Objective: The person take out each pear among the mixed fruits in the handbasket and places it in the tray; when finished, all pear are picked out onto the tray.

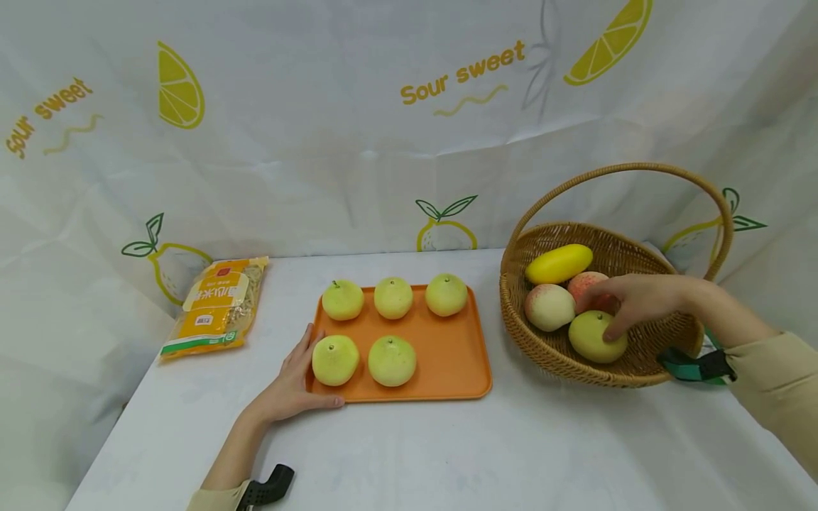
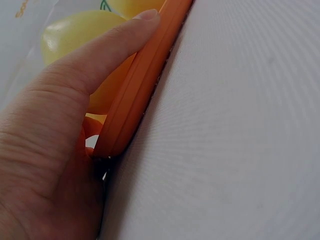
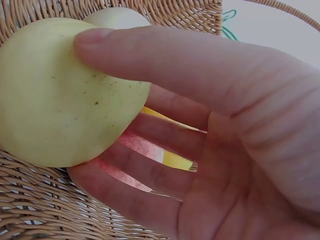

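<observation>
In the head view, my right hand (image 1: 635,301) reaches into the wicker basket (image 1: 533,355) and holds a round yellow-green pear (image 1: 594,341). The right wrist view shows the thumb (image 3: 150,50) across the pear's speckled side, with the other fingers behind and under it. My left hand (image 1: 295,382) rests against the near left corner of an orange tray (image 1: 447,369). Its thumb (image 2: 95,65) lies straight along the tray's front rim. Several similar pears (image 1: 392,360) sit on the tray, three in the back row and two in front.
Beside the held pear, the basket contains two peaches (image 1: 549,307) and a long yellow fruit (image 1: 559,264). Its tall handle (image 1: 639,167) arches over them. A yellow food packet (image 1: 214,306) lies at the back left, near the patterned cloth backdrop (image 1: 307,142).
</observation>
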A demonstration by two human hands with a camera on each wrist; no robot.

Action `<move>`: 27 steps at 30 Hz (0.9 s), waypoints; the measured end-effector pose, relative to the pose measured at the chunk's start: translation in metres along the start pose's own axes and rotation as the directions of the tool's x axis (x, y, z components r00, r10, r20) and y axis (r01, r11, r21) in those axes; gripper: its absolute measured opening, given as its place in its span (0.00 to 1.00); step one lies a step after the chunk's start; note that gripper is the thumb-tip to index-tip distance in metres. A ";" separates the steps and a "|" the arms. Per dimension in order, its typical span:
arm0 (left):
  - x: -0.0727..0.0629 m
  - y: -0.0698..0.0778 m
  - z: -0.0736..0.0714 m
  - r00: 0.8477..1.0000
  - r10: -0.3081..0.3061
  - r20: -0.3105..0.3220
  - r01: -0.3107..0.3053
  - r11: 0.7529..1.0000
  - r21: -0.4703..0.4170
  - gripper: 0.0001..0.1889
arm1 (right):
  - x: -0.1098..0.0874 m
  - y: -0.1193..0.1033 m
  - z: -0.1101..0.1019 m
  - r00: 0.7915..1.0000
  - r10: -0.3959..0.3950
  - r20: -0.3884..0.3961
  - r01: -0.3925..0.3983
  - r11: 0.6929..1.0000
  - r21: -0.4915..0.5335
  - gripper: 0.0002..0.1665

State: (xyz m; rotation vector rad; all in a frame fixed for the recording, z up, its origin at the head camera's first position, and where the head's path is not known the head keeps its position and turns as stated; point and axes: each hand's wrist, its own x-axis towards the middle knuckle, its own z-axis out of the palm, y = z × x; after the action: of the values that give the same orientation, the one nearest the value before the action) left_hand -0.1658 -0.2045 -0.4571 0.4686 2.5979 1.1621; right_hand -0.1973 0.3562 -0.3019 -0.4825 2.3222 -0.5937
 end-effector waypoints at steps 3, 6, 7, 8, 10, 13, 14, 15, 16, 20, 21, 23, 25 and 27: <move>0.000 0.000 -0.001 1.000 0.001 0.001 -0.001 1.000 0.001 0.67 | 0.000 0.000 0.000 1.000 0.014 0.021 -0.015 1.000 0.017 0.35; 0.000 0.000 -0.001 1.000 0.004 -0.001 -0.004 1.000 0.002 0.67 | 0.000 0.000 0.000 0.999 0.017 0.045 -0.018 0.999 0.035 0.37; 0.000 0.000 -0.001 1.000 0.003 0.000 -0.003 1.000 0.001 0.67 | 0.000 0.000 0.000 0.998 0.011 0.058 -0.014 0.998 0.054 0.38; 0.000 0.000 -0.001 1.000 0.004 0.000 -0.004 1.000 0.001 0.67 | 0.001 0.001 0.001 0.997 -0.001 0.073 -0.005 0.997 0.076 0.39; 0.000 -0.001 -0.001 1.000 0.004 0.001 -0.004 1.000 0.000 0.67 | 0.004 0.001 0.003 0.994 -0.029 0.105 0.015 0.991 0.130 0.39; 0.000 -0.001 -0.001 1.000 0.003 0.004 -0.003 1.000 -0.002 0.67 | 0.007 0.002 0.006 0.988 -0.063 0.144 0.034 0.980 0.198 0.39; 0.000 -0.001 0.000 1.000 0.002 0.005 -0.002 1.000 -0.002 0.67 | 0.008 0.002 0.007 0.986 -0.072 0.152 0.039 0.977 0.211 0.39; 0.000 -0.001 0.000 1.000 0.002 0.006 -0.002 1.000 -0.002 0.67 | 0.009 0.002 0.008 0.986 -0.070 0.153 0.036 0.976 0.214 0.39; 0.000 -0.001 0.000 1.000 0.000 0.006 0.000 1.000 -0.003 0.67 | 0.009 0.002 0.008 0.986 -0.065 0.152 0.033 0.978 0.207 0.39; 0.000 0.000 0.000 1.000 -0.006 0.007 0.006 1.000 -0.001 0.67 | 0.010 0.002 0.010 0.990 -0.034 0.140 0.011 0.986 0.167 0.40; 0.000 0.000 -0.001 1.000 -0.008 0.007 0.008 1.000 -0.001 0.67 | 0.010 0.002 0.010 0.990 -0.029 0.135 0.008 0.987 0.159 0.40; 0.000 0.001 -0.001 1.000 -0.009 0.007 0.009 1.000 0.001 0.67 | 0.010 0.002 0.011 0.991 -0.027 0.131 0.007 0.988 0.152 0.40; 0.000 0.001 -0.001 1.000 -0.009 0.006 0.009 1.000 0.001 0.67 | 0.011 0.003 0.011 0.992 -0.035 0.125 0.015 0.988 0.156 0.40; 0.000 0.001 -0.001 1.000 -0.009 0.005 0.009 1.000 0.001 0.67 | 0.011 0.003 0.012 0.992 -0.042 0.122 0.023 0.988 0.156 0.41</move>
State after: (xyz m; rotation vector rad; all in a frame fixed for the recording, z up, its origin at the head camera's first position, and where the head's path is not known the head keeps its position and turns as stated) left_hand -0.1659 -0.2045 -0.4557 0.4584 2.5933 1.1557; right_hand -0.1975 0.3501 -0.3174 -0.4719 2.1341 -0.7316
